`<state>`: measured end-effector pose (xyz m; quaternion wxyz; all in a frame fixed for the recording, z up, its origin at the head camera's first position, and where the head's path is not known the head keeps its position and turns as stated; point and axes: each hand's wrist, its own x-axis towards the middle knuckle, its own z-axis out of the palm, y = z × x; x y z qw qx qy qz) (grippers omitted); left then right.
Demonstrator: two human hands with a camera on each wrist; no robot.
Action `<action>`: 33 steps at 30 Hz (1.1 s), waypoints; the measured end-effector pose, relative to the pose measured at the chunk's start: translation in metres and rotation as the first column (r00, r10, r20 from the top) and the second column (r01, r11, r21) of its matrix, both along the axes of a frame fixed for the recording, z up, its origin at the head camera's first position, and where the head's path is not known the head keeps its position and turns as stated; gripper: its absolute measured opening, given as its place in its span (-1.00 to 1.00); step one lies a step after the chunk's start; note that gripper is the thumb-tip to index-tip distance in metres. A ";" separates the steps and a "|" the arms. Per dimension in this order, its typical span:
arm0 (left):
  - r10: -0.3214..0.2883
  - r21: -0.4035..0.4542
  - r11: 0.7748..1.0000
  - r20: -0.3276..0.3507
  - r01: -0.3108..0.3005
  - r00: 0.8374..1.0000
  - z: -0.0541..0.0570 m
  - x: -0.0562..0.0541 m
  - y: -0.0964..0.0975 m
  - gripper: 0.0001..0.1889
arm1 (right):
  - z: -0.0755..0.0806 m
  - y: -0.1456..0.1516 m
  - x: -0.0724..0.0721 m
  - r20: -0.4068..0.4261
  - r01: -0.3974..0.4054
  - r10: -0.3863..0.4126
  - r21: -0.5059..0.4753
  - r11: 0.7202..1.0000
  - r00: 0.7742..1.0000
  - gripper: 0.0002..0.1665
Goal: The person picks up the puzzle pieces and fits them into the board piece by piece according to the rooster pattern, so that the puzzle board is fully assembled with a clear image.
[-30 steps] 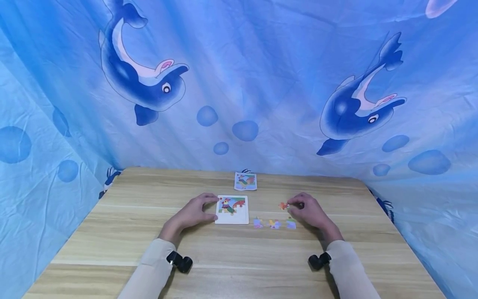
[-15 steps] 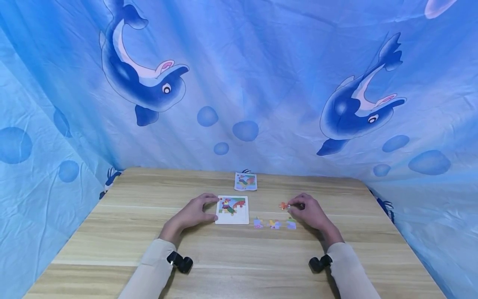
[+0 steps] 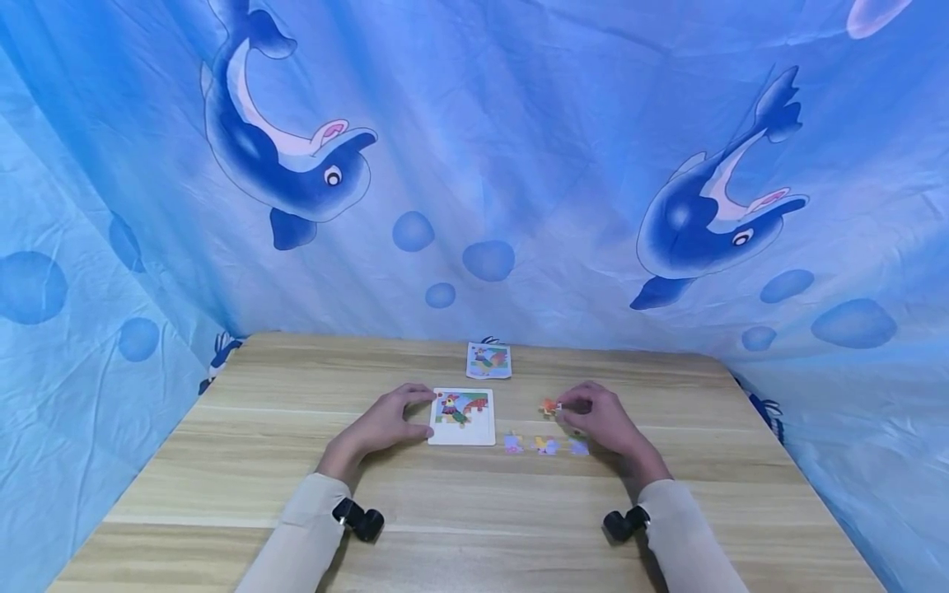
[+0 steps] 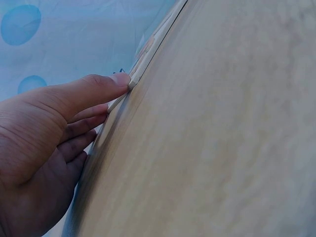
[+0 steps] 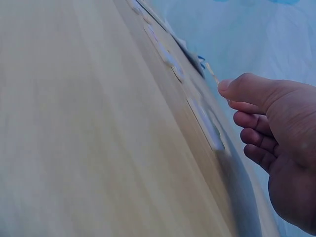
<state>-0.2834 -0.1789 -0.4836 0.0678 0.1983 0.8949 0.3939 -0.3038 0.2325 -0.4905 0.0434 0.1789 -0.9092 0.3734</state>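
Note:
In the head view my left hand holds the left edge of a white-framed jigsaw puzzle board, its thumb and index finger at the two left corners. The board lies flat with a bird picture partly filled in at the top; its lower part is plain white. To the right, my right hand pinches an orange jigsaw piece between thumb and index finger. The right wrist view shows that piece edge-on, raised above the table. In the left wrist view my thumb presses the board's corner.
Three loose puzzle pieces lie in a row right of the board: a purple one, a yellow one and a blue-green one. Behind the board lies a picture card. A blue dolphin-print curtain hangs along the wooden table's back.
My right hand has moved a little left with the orange jigsaw piece, toward the board. The left hand, the board and the loose pieces have stayed in place.

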 end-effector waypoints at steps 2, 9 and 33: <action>0.005 -0.001 1.000 0.005 -0.005 1.000 0.000 0.000 0.000 -0.32 | 0.001 -0.005 -0.001 -0.002 -0.011 0.011 0.003 1.000 1.000 -0.80; 0.003 -0.011 1.000 0.002 -0.003 1.000 0.000 0.000 0.000 -0.32 | 0.005 -0.031 -0.002 -0.003 -0.050 0.050 -0.003 0.999 0.999 -0.77; 0.008 -0.001 1.000 -0.008 -0.008 1.000 -0.003 -0.002 0.001 -0.32 | -0.002 -0.099 -0.008 0.031 -0.183 0.186 -0.077 0.980 0.982 -0.81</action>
